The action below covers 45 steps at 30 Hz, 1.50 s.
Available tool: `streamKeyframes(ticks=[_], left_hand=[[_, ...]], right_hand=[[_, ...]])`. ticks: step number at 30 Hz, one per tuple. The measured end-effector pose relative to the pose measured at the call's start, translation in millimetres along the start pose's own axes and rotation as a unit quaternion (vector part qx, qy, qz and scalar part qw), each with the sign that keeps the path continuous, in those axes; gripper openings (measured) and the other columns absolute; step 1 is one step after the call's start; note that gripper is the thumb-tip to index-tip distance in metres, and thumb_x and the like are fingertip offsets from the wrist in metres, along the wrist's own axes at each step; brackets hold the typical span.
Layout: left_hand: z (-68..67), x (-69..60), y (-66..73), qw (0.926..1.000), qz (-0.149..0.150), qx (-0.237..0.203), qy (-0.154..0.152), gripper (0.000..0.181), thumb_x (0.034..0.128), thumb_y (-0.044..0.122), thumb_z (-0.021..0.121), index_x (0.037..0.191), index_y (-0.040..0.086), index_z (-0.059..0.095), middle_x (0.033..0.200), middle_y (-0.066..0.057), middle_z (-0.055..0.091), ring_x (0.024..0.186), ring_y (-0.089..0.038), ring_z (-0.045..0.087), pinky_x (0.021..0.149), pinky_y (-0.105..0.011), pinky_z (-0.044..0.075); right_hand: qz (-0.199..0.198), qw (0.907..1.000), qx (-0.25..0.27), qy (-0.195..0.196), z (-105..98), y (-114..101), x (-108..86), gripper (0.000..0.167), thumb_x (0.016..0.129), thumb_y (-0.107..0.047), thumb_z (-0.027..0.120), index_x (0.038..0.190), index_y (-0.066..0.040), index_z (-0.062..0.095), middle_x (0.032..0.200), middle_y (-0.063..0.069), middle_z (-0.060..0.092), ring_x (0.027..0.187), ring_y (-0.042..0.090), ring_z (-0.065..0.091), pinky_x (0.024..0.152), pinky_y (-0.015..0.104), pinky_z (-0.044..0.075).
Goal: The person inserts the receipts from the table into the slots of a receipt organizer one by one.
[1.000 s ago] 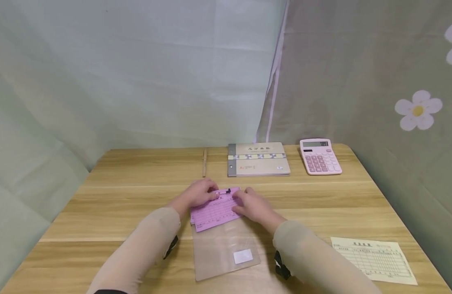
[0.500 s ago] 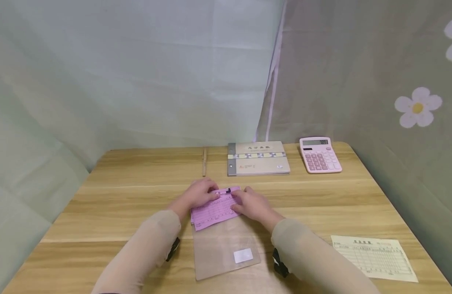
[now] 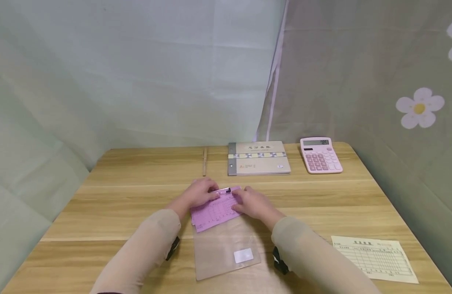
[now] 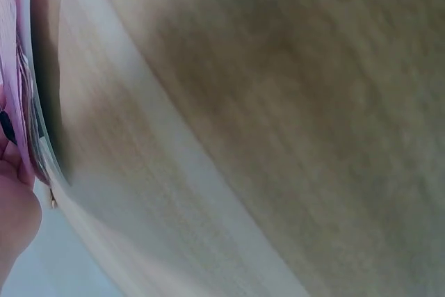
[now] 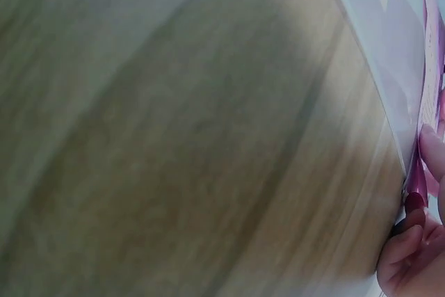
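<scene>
A clear clipboard [image 3: 226, 257] with a small white label lies on the table. Over its upper part sit purple printed forms [image 3: 215, 214], slightly fanned at the left edge. A clip [image 3: 223, 191] with a black end crosses the top of the sheets. At the upper left corner my left hand [image 3: 199, 193] grips the clipboard, thumb on top beside the clip. My right hand [image 3: 256, 204] pinches the purple forms at their upper right edge. In the right wrist view the purple sheet [image 5: 432, 53] bends near the curled fingers. Fingers beneath the board are partly hidden.
Behind the hands, a pen [image 3: 204, 162] and a bound ledger [image 3: 259, 159] lie on the wooden table [image 3: 119, 196]. A pink calculator [image 3: 320, 156] stands at the back right. Nearer, by the right edge, is a pale yellow form [image 3: 374, 259]. Curtains hang behind and beside the table.
</scene>
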<state>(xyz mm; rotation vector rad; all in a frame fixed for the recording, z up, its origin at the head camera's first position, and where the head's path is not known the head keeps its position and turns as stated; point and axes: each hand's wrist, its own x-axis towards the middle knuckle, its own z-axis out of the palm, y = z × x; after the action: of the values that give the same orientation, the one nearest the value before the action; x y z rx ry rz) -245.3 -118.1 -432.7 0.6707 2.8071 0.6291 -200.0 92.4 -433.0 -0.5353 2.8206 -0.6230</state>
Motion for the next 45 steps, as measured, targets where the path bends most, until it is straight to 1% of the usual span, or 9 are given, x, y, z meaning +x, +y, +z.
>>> streamKeyframes(ticks=[5, 12, 17, 23, 26, 30, 37, 41, 45], left_hand=[[0.0, -1.0, -1.6, 0.9999, 0.010, 0.006, 0.004, 0.019, 0.0864, 0.028, 0.066, 0.100, 0.014, 0.066, 0.096, 0.002, 0.058, 0.093, -0.020, 0.054, 0.090, -0.042, 0.040], [0.5, -2.6, -5.4, 0.9999, 0.013, 0.006, 0.004, 0.021, 0.0861, 0.028, 0.066, 0.101, 0.014, 0.066, 0.097, 0.001, 0.059, 0.093, -0.020, 0.055, 0.090, -0.040, 0.041], [1.9, -1.9, -4.0, 0.9999, 0.013, 0.001, 0.003, 0.022, 0.0864, 0.028, 0.066, 0.102, 0.013, 0.066, 0.099, -0.001, 0.059, 0.094, -0.021, 0.055, 0.091, -0.041, 0.041], [3.1, -0.2, -2.0, 0.9997, 0.020, 0.010, 0.000, 0.022, 0.0862, 0.028, 0.066, 0.103, 0.014, 0.066, 0.098, 0.001, 0.058, 0.093, -0.019, 0.055, 0.090, -0.041, 0.042], [2.9, -1.0, -1.4, 0.9998, 0.017, 0.007, 0.003, 0.022, 0.0859, 0.027, 0.066, 0.103, 0.013, 0.066, 0.097, 0.001, 0.058, 0.093, -0.020, 0.055, 0.090, -0.041, 0.042], [1.9, -2.6, -0.6, 0.9998, 0.014, 0.009, 0.006, 0.022, 0.0866, 0.027, 0.066, 0.103, 0.013, 0.066, 0.099, 0.000, 0.058, 0.095, -0.021, 0.055, 0.093, -0.041, 0.039], [2.2, -4.2, -1.0, 0.9991, 0.032, 0.022, 0.018, 0.022, 0.0868, 0.027, 0.065, 0.103, 0.011, 0.066, 0.100, -0.003, 0.060, 0.097, -0.024, 0.055, 0.095, -0.045, 0.036], [3.1, -4.8, -0.3, 0.9990, 0.031, 0.023, 0.023, 0.023, 0.0865, 0.027, 0.065, 0.103, 0.011, 0.066, 0.101, -0.003, 0.059, 0.099, -0.025, 0.054, 0.096, -0.045, 0.034], [7.2, -5.8, -1.8, 0.9986, 0.027, 0.034, 0.030, 0.027, 0.0854, 0.029, 0.067, 0.106, 0.012, 0.064, 0.105, -0.004, 0.057, 0.102, -0.025, 0.052, 0.097, -0.046, 0.032]], right_hand=[[0.015, 0.9999, -0.006, 0.002, 0.0, -2.0, 1.3, 0.058, 0.084, -0.042, 0.067, 0.134, -0.019, 0.050, 0.112, 0.015, 0.057, 0.088, 0.026, 0.059, 0.079, 0.045, 0.049], [0.002, 1.0000, -0.009, -0.002, -1.2, -4.5, 3.7, 0.057, 0.084, -0.042, 0.068, 0.133, -0.018, 0.051, 0.114, 0.015, 0.057, 0.093, 0.027, 0.059, 0.081, 0.045, 0.047], [0.011, 0.9999, 0.003, -0.003, -2.5, -4.7, 2.5, 0.061, 0.083, -0.041, 0.069, 0.135, -0.016, 0.049, 0.118, 0.017, 0.056, 0.099, 0.030, 0.058, 0.085, 0.047, 0.046], [0.023, 0.9997, -0.005, -0.001, -3.2, -4.8, 1.2, 0.061, 0.084, -0.041, 0.067, 0.135, -0.014, 0.049, 0.119, 0.019, 0.056, 0.100, 0.033, 0.058, 0.083, 0.049, 0.047], [0.026, 0.9996, -0.008, 0.002, -3.0, -6.0, 1.9, 0.060, 0.085, -0.042, 0.066, 0.135, -0.014, 0.049, 0.120, 0.019, 0.056, 0.102, 0.033, 0.058, 0.084, 0.049, 0.047], [0.033, 0.9993, -0.019, 0.004, -1.9, -7.8, 3.5, 0.060, 0.085, -0.043, 0.065, 0.135, -0.014, 0.049, 0.117, 0.018, 0.057, 0.099, 0.031, 0.059, 0.081, 0.047, 0.048], [0.038, 0.9986, -0.034, 0.009, 0.6, -8.6, 3.8, 0.059, 0.086, -0.046, 0.064, 0.134, -0.014, 0.050, 0.113, 0.017, 0.058, 0.093, 0.030, 0.059, 0.077, 0.046, 0.049], [0.037, 0.9981, -0.048, 0.015, 1.2, -8.5, 2.7, 0.060, 0.085, -0.047, 0.063, 0.135, -0.016, 0.049, 0.112, 0.016, 0.057, 0.089, 0.029, 0.059, 0.074, 0.045, 0.049], [0.033, 0.9974, -0.061, 0.020, 1.3, -8.6, 1.6, 0.061, 0.085, -0.048, 0.063, 0.135, -0.016, 0.049, 0.109, 0.016, 0.057, 0.085, 0.029, 0.059, 0.069, 0.044, 0.050]])
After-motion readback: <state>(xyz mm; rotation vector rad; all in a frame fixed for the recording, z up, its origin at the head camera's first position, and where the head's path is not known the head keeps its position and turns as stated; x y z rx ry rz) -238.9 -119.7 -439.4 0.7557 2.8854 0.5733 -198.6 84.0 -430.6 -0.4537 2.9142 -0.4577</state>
